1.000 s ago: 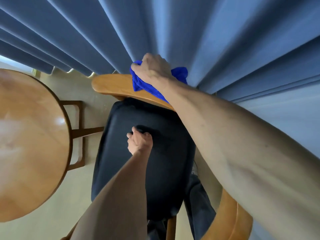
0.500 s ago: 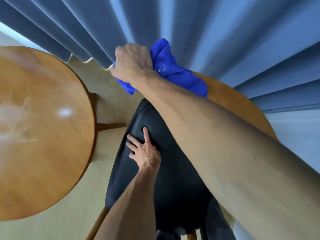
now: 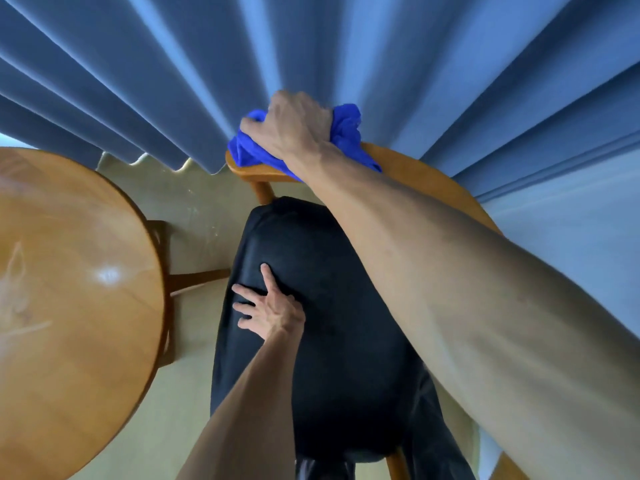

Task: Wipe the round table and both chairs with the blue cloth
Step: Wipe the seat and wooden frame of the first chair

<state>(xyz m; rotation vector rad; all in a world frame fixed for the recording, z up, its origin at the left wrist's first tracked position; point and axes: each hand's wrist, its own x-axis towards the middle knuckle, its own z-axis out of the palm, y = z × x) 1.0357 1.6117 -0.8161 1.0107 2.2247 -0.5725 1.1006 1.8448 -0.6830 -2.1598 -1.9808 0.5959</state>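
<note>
Two hands on one chair: the right hand (image 3: pixel 298 128) grips the bunched blue cloth (image 3: pixel 346 133) on the curved wooden backrest (image 3: pixel 408 164), the left hand (image 3: pixel 272 311) lies flat on the black seat (image 3: pixel 346 306).

The right hand's fingers curl over the cloth and press it onto the left end of the backrest rail, close against the blue curtain (image 3: pixel 346 46) that hangs just behind it; folds of cloth stick out on both sides of the hand. The left hand is relaxed, its fingers spread and straight on the seat's padding near the left edge, holding nothing. The round wooden worktop (image 3: pixel 69 289) stands to the left of the chair, apart from it, with pale floor (image 3: pixel 194 202) showing between them.
</note>
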